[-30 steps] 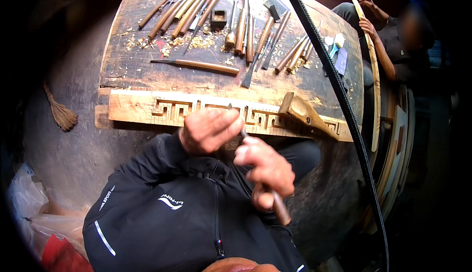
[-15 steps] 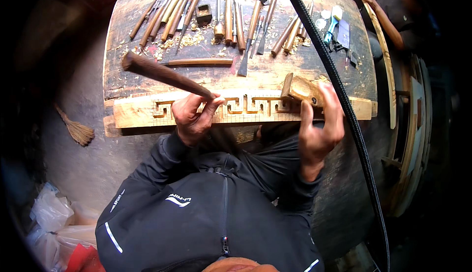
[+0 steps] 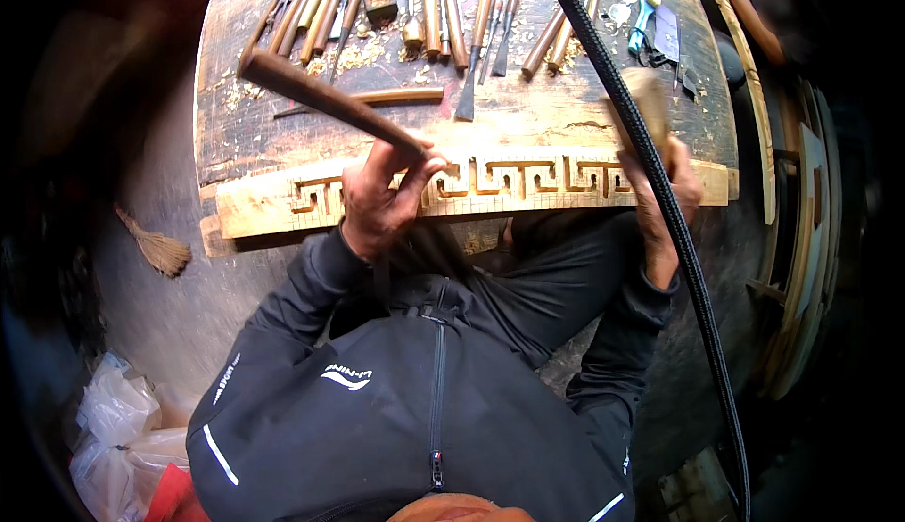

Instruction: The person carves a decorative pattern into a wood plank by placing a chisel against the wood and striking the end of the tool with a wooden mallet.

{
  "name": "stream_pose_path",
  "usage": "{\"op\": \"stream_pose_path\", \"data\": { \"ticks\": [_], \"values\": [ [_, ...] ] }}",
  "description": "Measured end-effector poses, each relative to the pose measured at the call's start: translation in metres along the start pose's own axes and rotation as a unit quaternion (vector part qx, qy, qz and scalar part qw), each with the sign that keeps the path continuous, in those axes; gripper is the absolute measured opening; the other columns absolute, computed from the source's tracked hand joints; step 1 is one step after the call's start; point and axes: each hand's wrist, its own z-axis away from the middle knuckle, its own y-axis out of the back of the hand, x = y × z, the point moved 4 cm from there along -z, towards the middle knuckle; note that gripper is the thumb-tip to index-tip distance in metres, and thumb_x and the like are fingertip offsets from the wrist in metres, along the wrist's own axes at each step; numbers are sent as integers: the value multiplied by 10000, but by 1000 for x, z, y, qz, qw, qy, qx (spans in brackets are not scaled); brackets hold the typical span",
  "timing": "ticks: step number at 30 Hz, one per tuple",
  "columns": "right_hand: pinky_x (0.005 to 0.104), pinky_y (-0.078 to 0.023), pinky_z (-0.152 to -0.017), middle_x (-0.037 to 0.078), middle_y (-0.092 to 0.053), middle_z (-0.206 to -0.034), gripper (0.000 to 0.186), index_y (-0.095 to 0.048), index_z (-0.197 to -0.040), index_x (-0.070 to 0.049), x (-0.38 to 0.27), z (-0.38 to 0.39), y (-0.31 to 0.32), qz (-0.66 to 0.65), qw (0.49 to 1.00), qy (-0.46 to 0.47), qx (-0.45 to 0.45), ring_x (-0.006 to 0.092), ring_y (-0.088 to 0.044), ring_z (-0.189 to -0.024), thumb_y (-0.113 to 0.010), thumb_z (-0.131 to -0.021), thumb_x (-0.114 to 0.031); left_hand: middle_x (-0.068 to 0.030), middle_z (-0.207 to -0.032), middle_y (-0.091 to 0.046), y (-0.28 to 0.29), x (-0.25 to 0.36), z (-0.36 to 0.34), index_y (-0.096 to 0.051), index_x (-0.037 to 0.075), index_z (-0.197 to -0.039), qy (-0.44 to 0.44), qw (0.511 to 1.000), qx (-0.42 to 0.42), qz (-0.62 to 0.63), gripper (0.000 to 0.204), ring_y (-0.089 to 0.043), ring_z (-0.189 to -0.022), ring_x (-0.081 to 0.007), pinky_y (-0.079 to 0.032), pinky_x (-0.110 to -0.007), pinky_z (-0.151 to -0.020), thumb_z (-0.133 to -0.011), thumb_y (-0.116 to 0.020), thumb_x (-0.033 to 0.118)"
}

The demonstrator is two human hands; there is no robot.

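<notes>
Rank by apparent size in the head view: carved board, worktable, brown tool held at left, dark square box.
1. Worktable
2. Carved board
3. Brown tool, perhaps enlarged by nearness to the camera
4. Dark square box

My tool (image 3: 320, 98): smooth brown wood, faint gloss
My mallet (image 3: 651, 102): wood, finish blurred
Board (image 3: 514, 203): pale matt wood
Bench (image 3: 547, 126), twelve o'clock: rough, worn wood
My jacket (image 3: 320, 437): matt black cloth
Bag (image 3: 118, 409), my view's eight o'clock: glossy, crinkled plastic
Broom (image 3: 160, 250): coarse straw
</notes>
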Motion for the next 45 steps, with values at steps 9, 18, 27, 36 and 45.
{"op": "stream_pose_path", "data": {
  "ticks": [9, 18, 27, 36, 45],
  "values": [
    [326, -585, -553, 394, -623, -1448, 873, -458, -1577, 93, -39, 10, 41, -659, 745, -67, -82, 257, -705, -726, -710, -1084, -582, -132, -1167, -836, 0, -7, -54, -659, 22, -1419, -163, 958, -232, -28, 424, -853, -1006, -284, -672, -373, -847, -1019, -796, 4],
    [315, -654, -794, 302, -670, -1473, 706, -534, -1563, 45, -63, 10, 39, -468, 879, -79, -49, 229, -739, -1086, -763, -1064, -399, -87, -1134, -854, -6, -28, -38, -650, 71, -1475, -162, 960, -230, 1, 449, -850, -940, -239, -662, -359, -797, -1041, -761, 43],
    [400, -668, -957, 241, -799, -1260, 675, -654, -1455, 75, -122, -3, 30, -226, 972, -13, -64, 240, -805, -1043, -857, -950, -324, -57, -1069, -866, -2, -31, -39, -668, 90, -1449, -193, 944, -249, -99, 440, -803, -731, -218, -598, -359, -642, -1030, -796, 131],
    [339, -619, -898, 136, -847, -1072, 454, -805, -1260, 35, -158, -15, 20, -177, 980, 52, -79, 198, -802, -960, -938, -923, -237, -40, -1123, -873, -1, -48, -26, -609, 87, -1554, -173, 954, -232, -81, 539, -831, -776, -189, -636, -311, -659, -1039, -770, 102],
    [417, -678, -948, 193, -817, -1103, 608, -737, -1298, 50, -165, -21, 12, -103, 992, 20, -76, 281, -825, -981, -916, -929, -399, -82, -1205, -857, -3, -42, -34, -605, 34, -1549, -142, 959, -245, -31, 472, -850, -876, -202, -677, -294, -784, -1087, -701, 27]
  ]
}}
